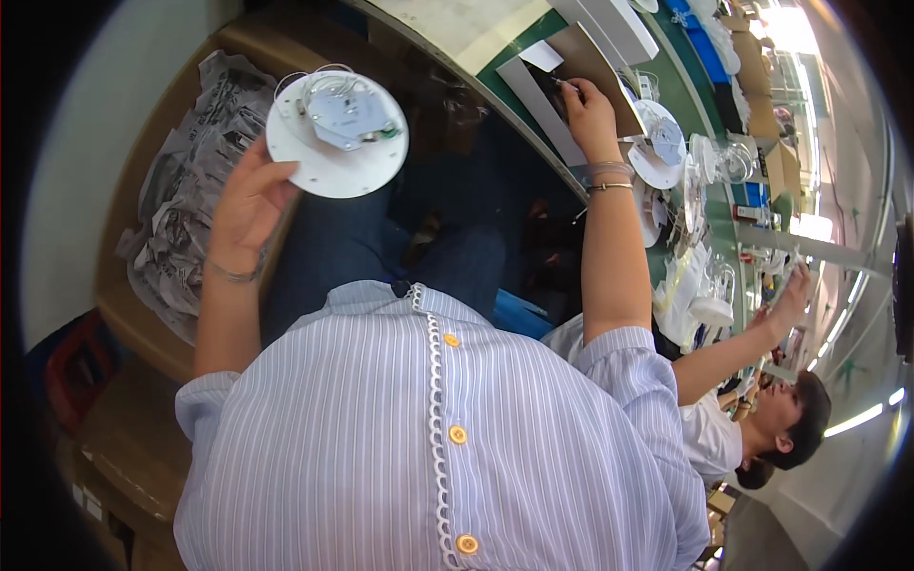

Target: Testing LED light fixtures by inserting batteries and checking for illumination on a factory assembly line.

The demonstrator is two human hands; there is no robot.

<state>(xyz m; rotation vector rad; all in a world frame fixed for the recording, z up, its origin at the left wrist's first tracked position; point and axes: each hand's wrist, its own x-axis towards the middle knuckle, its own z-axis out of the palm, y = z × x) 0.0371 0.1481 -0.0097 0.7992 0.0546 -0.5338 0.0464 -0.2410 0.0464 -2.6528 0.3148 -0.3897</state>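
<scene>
The person's left hand is holding up a flat, round white disc of smooth plastic or painted metal, gripping its lower-left rim with the thumb lying over the near face and the fingers tucked behind it. The disc is hanging in the air over the person's dark blue trousers, just in front of a brown cardboard box stuffed with crumpled grey paper wrappings. On the disc's face a small pale angular plate is sitting near the centre, with thin clear wires looping along the upper edge. Being circular, the disc has no long axis of its own; its face is tilting toward the camera, and the little plate's longer side is running roughly left to right.

The right hand is reaching out to the green-topped workbench, its fingers closing around a small dark thin object that is too small to identify, over a sheet of brown cardboard beside a flat grey card. More white round discs are lying further along the bench. A striped pale blue buttoned shirt is filling the foreground, and another person's hand is stretching over the bench to the right.
</scene>
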